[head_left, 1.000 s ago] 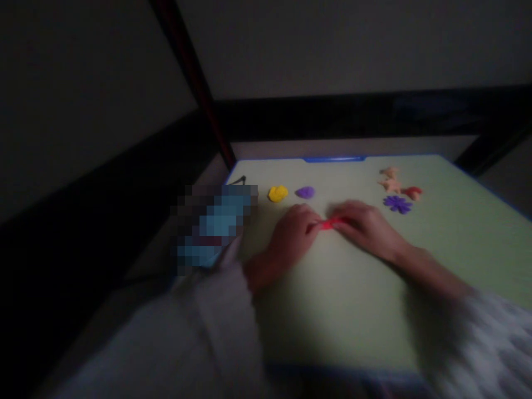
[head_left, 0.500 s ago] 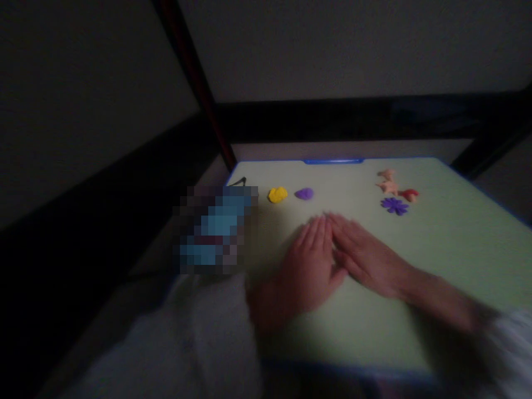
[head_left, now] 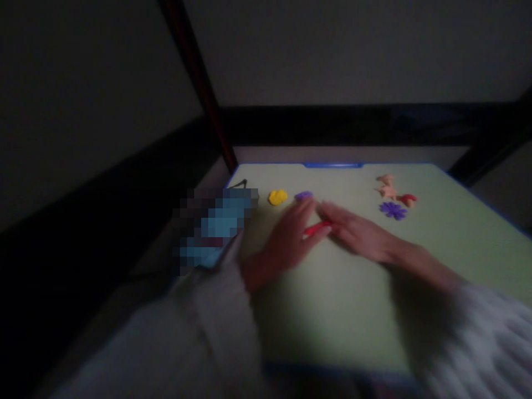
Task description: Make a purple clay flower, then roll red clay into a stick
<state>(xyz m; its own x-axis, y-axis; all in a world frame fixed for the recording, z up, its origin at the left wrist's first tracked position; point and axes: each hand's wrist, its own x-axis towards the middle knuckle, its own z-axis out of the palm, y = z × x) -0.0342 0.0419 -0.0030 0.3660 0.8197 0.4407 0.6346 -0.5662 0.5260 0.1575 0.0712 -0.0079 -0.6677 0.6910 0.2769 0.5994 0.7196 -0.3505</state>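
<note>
A thin red roll [head_left: 316, 228], which looks like modelling clay, lies on the pale table between my hands. Its right end runs under my right hand [head_left: 355, 231], whose fingers lie flat and stretched out. My left hand [head_left: 286, 238] is open at the roll's left end, fingers extended forward and thumb reaching along the roll's near side. Just beyond the left fingertips sits a purple lump [head_left: 303, 196], partly covered by them. A yellow lump [head_left: 277, 197] rests to its left. The hands are slightly blurred.
At the table's far right are a purple flower shape [head_left: 393, 210], a red-capped mushroom shape [head_left: 408, 200] and peach-coloured figures [head_left: 387, 191]. A pixelated blue object [head_left: 222, 224] is at the left edge. The table [head_left: 332, 321] has a blue rim; a wall stands behind.
Both hands have moved forward, away from me, and their fingertips have come apart. The red roll, hidden before, now shows between them. My left hand now partly covers the purple lump.
</note>
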